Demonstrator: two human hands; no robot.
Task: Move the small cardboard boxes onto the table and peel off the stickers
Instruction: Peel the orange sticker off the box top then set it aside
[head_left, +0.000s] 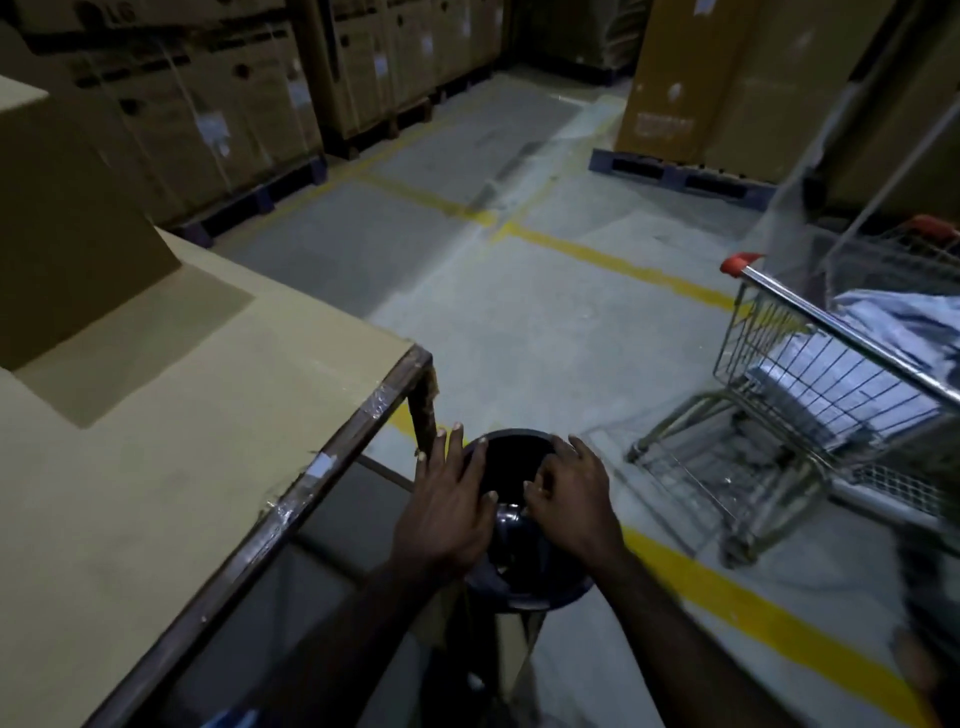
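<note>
While your left hand (447, 499) hovers flat, fingers straight, over the black bin (511, 467), your right hand (566, 493) curls loosely beside it, grasping nothing.

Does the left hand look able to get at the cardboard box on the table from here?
Probably yes: the left hand hovers over the black bin beside the table, and nothing lies between it and the box.

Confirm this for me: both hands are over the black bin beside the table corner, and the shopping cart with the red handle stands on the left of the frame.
One thing is wrong. The shopping cart stands on the right of the frame, as the head view shows. The rest holds: the left hand and right hand are over the black bin beside the table corner.
</note>
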